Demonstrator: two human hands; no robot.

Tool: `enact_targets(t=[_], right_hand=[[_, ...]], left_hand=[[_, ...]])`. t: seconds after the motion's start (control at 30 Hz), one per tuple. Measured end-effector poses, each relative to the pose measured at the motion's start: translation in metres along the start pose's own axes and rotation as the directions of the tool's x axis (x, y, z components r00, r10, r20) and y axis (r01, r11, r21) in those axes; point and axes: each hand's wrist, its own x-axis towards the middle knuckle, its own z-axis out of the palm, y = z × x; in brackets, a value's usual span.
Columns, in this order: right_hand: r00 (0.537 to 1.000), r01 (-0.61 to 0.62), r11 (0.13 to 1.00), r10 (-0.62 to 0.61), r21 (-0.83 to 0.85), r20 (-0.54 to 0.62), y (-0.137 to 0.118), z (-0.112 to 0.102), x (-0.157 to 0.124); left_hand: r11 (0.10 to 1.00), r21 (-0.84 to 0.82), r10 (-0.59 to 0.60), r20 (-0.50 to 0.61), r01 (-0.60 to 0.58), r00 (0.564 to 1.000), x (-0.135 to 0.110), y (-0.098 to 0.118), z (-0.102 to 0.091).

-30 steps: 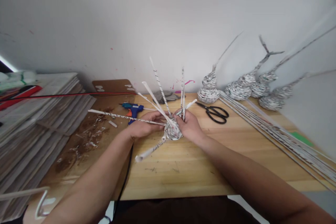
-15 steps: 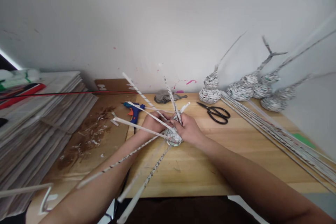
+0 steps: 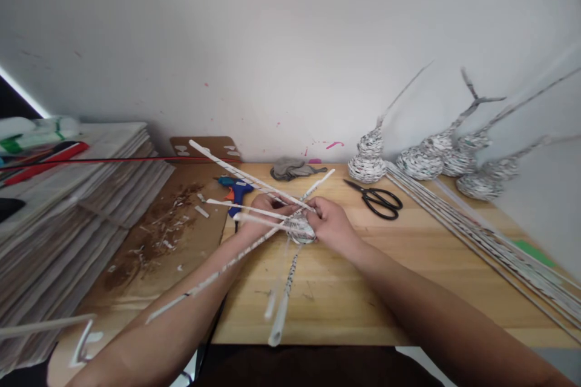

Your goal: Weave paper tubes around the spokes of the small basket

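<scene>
A small woven paper ball (image 3: 300, 231) sits between my hands above the wooden table, with several rolled-newspaper tubes sticking out of it. My left hand (image 3: 267, 208) is closed at its far left side, the fingertips partly hidden behind the tubes. On the right, my right hand (image 3: 330, 221) pinches a paper tube (image 3: 247, 175) that slants up to the left. Another tube (image 3: 218, 272) runs down across my left forearm, and a thick one (image 3: 284, 308) points toward me.
Finished gourd-shaped weavings (image 3: 367, 157) stand along the wall at right, beside a bundle of paper tubes (image 3: 481, 242). Black scissors (image 3: 379, 199), a grey cloth (image 3: 293, 168) and a blue glue gun (image 3: 240, 190) lie around my hands. Stacked newspapers (image 3: 91, 199) rise at left.
The woven ball has turned in my hands. The tube by my right fingers, upright before, now leans far left, and the near tubes have swung rightward. Both hands keep their hold.
</scene>
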Motion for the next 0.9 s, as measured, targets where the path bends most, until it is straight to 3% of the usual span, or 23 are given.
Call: enact_targets(t=[0.2,0.37,0.5,0.57,0.7,0.9], right_hand=[[0.994,0.109,0.989,-0.107,-0.096,0.018,0.001,-0.002,-0.001],[0.986,0.159,0.954,-0.168,-0.253,-0.015,-0.006,-0.01,-0.001],[0.931,0.293,0.878,-0.352,-0.38,-0.095,-0.016,-0.015,-0.003],[0.903,0.334,0.887,-0.398,-0.32,-0.161,-0.02,-0.015,-0.005],[0.936,0.27,0.96,-0.28,-0.076,-0.215,-0.019,-0.012,-0.005],[0.92,0.343,0.934,-0.356,-0.101,-0.166,-0.011,-0.006,-0.005]], left_hand=[[0.994,-0.019,-0.106,0.013,0.106,0.994,-0.004,0.013,0.004],[0.99,-0.125,-0.06,0.014,0.061,0.998,-0.001,0.001,0.006],[0.983,-0.162,-0.077,0.04,0.082,0.996,-0.003,0.0,0.009],[0.992,-0.116,-0.048,0.03,0.051,0.998,-0.005,0.003,0.009],[1.0,-0.006,0.012,0.007,-0.012,1.0,-0.006,0.005,0.008],[0.997,-0.075,0.009,0.009,-0.009,1.0,-0.006,-0.001,0.014]])
